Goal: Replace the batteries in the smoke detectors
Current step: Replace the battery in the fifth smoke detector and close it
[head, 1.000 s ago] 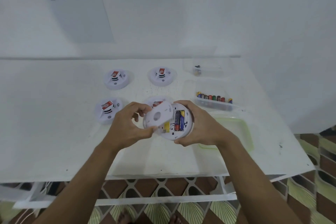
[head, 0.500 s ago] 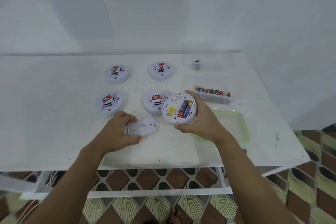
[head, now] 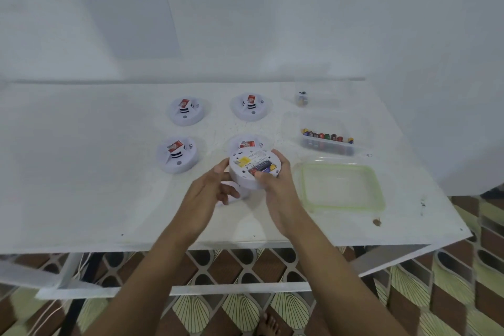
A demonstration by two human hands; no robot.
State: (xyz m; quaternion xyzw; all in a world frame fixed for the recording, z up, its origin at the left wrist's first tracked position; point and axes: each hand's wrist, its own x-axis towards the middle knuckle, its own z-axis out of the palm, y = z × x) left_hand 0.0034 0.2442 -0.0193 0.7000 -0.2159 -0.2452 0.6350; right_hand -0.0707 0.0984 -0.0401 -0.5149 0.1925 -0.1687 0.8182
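Note:
I hold a round white smoke detector (head: 249,172) above the table, its back turned up, with batteries (head: 261,167) showing in the bared compartment. My right hand (head: 275,185) grips its right rim, thumb beside the batteries. My left hand (head: 210,194) touches its left rim with the thumb, fingers curled below. The white cover plate (head: 231,194) lies on the table under my hands, mostly hidden. Several other detectors rest face up: two at the back (head: 186,111) (head: 251,106), one at the left (head: 176,154), one (head: 246,142) just behind the held one.
A clear tray with several coloured batteries (head: 327,140) stands to the right. Behind it a clear container (head: 302,98) holds a few batteries. A green-rimmed clear lid (head: 341,188) lies at the near right. The white table's front edge (head: 245,244) is close to me.
My left hand laid the cover plate on the table, then came back up to the detector's left rim. My right hand shifted the detector slightly left and toward me.

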